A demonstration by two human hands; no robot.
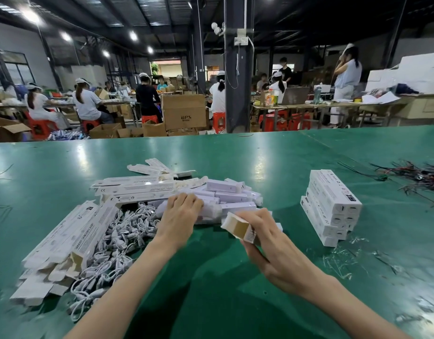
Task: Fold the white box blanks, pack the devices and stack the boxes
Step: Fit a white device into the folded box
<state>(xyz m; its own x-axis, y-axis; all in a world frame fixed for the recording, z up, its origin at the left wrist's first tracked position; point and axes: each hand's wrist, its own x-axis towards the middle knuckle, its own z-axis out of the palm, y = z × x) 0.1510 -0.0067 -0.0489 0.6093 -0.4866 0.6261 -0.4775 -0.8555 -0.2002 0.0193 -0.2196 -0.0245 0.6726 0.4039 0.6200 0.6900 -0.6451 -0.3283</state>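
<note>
My right grip clasps an open-ended box; my left grip curls round a device just beside it.

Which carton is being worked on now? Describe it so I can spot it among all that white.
On the green table, look at the near middle, between the loose pile of white devices and the neat stack of closed boxes on the right. The carton is there, gripped in the right hand. It alone is in a hand, brown card showing at its near end.
</note>
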